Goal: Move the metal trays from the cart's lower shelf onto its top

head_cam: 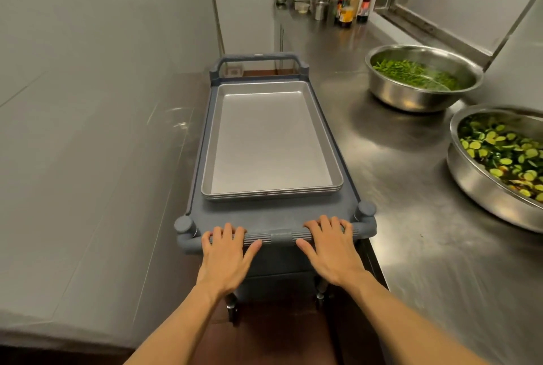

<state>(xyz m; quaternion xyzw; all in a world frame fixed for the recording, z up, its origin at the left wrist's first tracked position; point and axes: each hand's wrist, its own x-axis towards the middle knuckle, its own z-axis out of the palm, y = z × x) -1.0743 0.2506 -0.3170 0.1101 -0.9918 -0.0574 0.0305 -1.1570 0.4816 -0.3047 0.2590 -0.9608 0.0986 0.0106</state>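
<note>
A grey plastic cart (343, 188) stands in a narrow aisle in front of me. On its top lies a stack of shallow rectangular metal trays (271, 141), nested, with nothing in the top one. My left hand (227, 258) and my right hand (329, 250) both rest on the cart's ribbed near handle (280, 236), fingers curled over it and thumbs under its near side. The lower shelf is hidden beneath the top and my hands.
A steel counter (411, 217) runs along the right, carrying a bowl of green beans (417, 76) and a bowl of sliced cucumber (499, 159). Bottles and tins (349, 0) stand at its far end. A grey steel surface (88, 159) lines the left side.
</note>
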